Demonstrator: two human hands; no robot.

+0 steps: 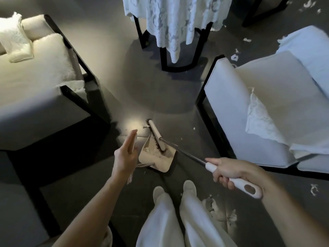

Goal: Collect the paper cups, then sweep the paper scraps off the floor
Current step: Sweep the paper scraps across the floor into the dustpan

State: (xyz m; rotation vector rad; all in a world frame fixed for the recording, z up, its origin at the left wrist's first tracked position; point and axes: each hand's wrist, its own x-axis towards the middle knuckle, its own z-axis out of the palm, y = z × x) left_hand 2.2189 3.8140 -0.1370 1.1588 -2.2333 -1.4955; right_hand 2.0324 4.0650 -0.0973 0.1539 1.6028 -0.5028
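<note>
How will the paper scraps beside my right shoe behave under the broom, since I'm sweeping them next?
The paper scraps look thin, torn and crumpled, so probably very light and floppy; they may flutter or scatter rather than slide together. The broom head has short bristles, so gentle strokes likely herd them better.

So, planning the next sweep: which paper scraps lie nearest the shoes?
The big crumpled heap just right of the shoes; the others are small bits farther off.
</note>
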